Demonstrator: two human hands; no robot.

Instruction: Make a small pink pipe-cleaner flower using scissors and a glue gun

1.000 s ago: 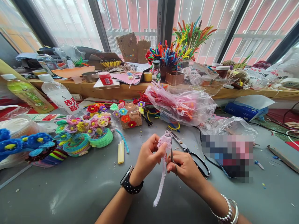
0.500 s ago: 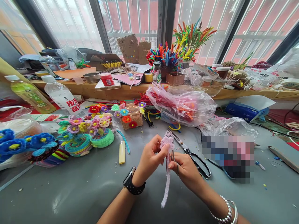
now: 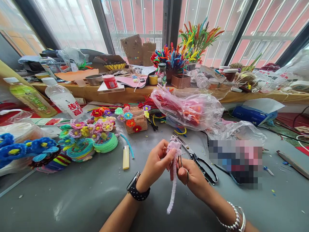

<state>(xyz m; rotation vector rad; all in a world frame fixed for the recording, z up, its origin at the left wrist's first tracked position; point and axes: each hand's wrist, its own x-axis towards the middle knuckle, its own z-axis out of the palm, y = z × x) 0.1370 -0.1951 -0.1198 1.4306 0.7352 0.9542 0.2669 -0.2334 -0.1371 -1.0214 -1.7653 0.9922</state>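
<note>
Both my hands meet over the grey table [image 3: 79,199] at centre. My left hand [image 3: 155,164], with a black watch on its wrist, pinches the looped top of a pale pink pipe-cleaner flower [image 3: 174,151]; its fuzzy stem hangs down between my hands. My right hand [image 3: 190,177], bracelets on the wrist, is closed around the stem and a thin dark-green wire just below the flower head. Black-handled scissors [image 3: 198,160] lie on the table right behind my right hand.
A yellow lighter [image 3: 126,157] and several pipe-cleaner flower pieces [image 3: 91,135] lie to the left, with blue ones [image 3: 26,149] further left. A small basket of flowers [image 3: 135,120], plastic bags [image 3: 190,108], bottles [image 3: 64,100] and a cluttered wooden shelf [image 3: 135,93] stand behind.
My hands have drawn closer together, and the hanging stem has swung from slanting left to nearly straight down. The view has shifted a little.
</note>
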